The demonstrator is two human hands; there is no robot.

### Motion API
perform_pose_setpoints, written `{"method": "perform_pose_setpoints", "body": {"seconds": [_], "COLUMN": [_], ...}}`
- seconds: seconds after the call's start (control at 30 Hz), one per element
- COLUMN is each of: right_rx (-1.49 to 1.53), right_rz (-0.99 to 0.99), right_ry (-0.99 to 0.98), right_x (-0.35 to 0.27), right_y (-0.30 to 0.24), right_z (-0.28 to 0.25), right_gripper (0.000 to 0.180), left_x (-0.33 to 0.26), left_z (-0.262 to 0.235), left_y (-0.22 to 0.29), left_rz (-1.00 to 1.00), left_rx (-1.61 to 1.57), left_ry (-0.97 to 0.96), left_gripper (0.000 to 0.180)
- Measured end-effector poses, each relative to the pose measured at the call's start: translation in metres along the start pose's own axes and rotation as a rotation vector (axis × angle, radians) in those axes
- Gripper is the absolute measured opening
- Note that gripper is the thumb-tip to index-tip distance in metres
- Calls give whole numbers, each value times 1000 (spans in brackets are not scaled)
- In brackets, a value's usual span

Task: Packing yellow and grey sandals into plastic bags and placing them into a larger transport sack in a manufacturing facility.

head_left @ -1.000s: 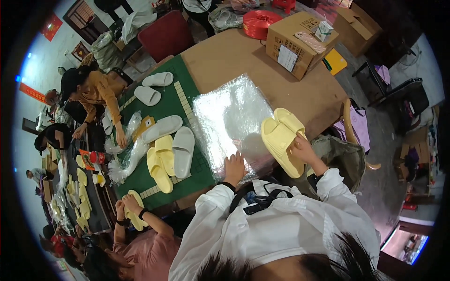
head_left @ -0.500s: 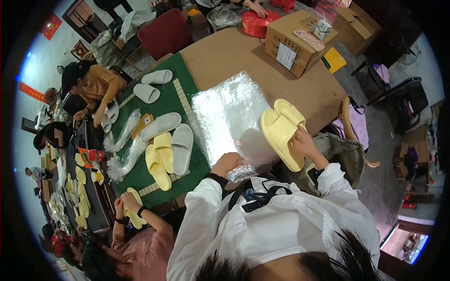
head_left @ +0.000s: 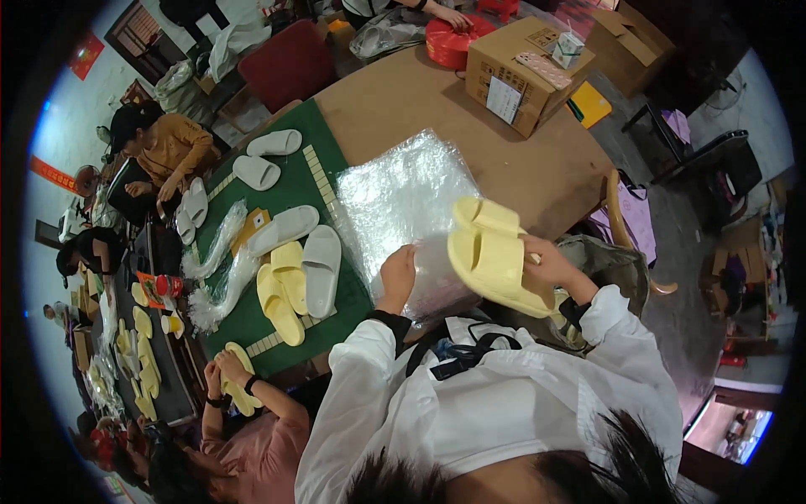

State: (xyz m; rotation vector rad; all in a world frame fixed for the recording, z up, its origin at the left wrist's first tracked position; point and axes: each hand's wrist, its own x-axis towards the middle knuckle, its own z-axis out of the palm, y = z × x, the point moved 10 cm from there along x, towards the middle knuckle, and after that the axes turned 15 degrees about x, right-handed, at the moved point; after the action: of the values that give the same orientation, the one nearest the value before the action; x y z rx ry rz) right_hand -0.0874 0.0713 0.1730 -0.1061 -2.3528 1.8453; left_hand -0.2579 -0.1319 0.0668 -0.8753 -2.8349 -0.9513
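On a dial centred on the view, the table (head_left: 529,181) stretches toward 1 o'clock. At 10 o'clock lies the green mat (head_left: 302,181); the yellow pair (head_left: 281,290) and grey pair (head_left: 321,265) sit close together near 9, where a careless reach could mix them up. The film (head_left: 403,202) lies about the centre, shiny and loose; its thin layers could cling, come up together or slide out of line if tugged.

The held pair (head_left: 499,260), yellow slippers stacked together, is at 3 o'clock, above the film's right edge. The right hand (head_left: 546,265) has its fingers closed on it from one side only, so one slipper could twist loose and drop onto the film or toward the sack (head_left: 613,273) beyond. The left hand (head_left: 398,273), just off centre toward 6, has fingers curled in at the film; whether they pinch it I cannot tell. A weak pinch could slip or crumple it.
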Motion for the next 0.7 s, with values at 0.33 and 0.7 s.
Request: {"method": "perform_pose_setpoints", "body": {"seconds": [0.33, 0.7], "right_rx": [62, -39], "right_rz": [63, 62], "right_ry": [-297, -405], "right_x": [-14, 1], "right_y": [12, 50], "right_z": [23, 60], "right_gripper": [24, 15], "left_x": [5, -2], "left_z": [-6, 13], "left_y": [-3, -4], "left_rz": [-66, -103], "left_rx": [-34, 49], "left_ry": [156, 33], "left_gripper": [19, 11]}}
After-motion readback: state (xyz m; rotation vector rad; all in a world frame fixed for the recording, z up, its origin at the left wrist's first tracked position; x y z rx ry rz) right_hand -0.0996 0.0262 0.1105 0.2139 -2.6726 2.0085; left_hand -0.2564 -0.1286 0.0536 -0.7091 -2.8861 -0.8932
